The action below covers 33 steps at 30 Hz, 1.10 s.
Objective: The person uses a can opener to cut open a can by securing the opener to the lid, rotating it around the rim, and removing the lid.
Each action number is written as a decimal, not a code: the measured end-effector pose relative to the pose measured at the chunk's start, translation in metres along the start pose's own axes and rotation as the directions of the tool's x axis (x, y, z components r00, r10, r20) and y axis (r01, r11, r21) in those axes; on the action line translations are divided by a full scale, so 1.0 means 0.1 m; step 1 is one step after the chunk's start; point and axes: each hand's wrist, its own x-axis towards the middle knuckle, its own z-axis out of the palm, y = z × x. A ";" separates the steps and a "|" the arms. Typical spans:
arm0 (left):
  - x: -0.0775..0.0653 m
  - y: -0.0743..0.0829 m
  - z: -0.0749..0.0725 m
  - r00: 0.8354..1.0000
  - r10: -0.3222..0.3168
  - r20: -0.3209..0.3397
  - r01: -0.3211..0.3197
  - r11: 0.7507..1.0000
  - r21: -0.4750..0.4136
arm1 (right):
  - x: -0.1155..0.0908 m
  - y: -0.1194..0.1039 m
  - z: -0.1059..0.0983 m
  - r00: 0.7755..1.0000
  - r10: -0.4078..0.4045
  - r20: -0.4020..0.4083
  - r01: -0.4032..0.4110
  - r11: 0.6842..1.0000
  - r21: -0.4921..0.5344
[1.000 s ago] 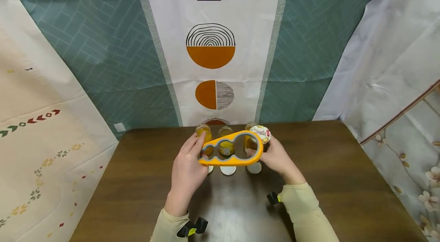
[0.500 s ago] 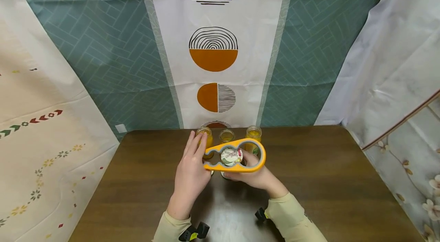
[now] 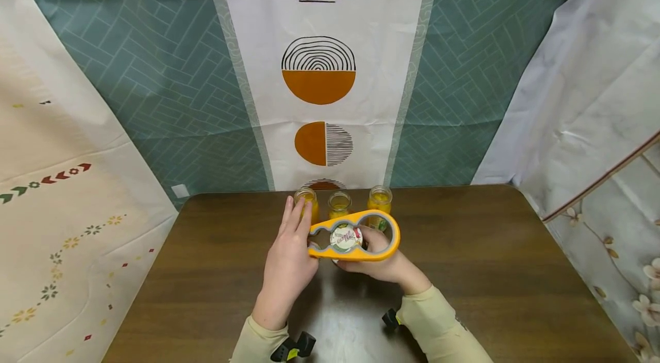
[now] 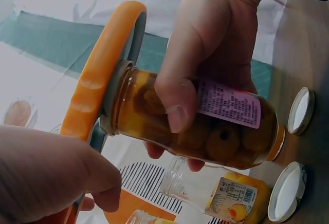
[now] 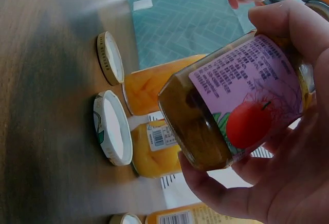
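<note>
A made-up work corner is shown here, not a real kitchen or shop. A dark brown wooden table (image 3: 505, 271) is set against hanging cloths. The back wall is covered by a green cloth (image 3: 154, 77) with a tile pattern and a white cloth strip (image 3: 319, 19) printed with orange half circles. At the left, a cream cloth (image 3: 62, 202) with little flowers and arrows is hung. At the right, a white sheet (image 3: 582, 77) and a flowered cloth (image 3: 619, 237) are draped. Open jars of yellow fruit (image 3: 380, 201) are lined up at the back of the table, like food kept at home.
</note>
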 end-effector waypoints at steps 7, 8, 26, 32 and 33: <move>0.01 -0.04 0.02 0.997 0.083 0.001 -0.083 0.996 0.027 | -0.01 0.01 -0.02 1.000 0.018 0.019 -0.018 0.999 -0.033; 0.01 -0.04 0.03 0.996 0.093 -0.014 -0.093 0.995 0.027 | 0.00 0.01 -0.02 0.999 0.030 0.021 -0.030 0.999 -0.025; 0.03 -0.03 0.01 0.976 0.165 -0.145 -0.177 0.981 -0.076 | -0.01 0.05 -0.07 0.998 0.023 0.050 -0.029 0.991 0.133; 0.03 -0.03 0.00 0.979 0.180 -0.099 -0.187 0.980 -0.072 | -0.01 0.05 -0.10 0.996 0.059 0.060 -0.065 0.992 0.106; 0.03 -0.03 -0.01 0.978 0.189 -0.085 -0.195 0.979 -0.064 | -0.01 0.05 -0.10 0.997 0.052 0.059 -0.059 0.992 0.110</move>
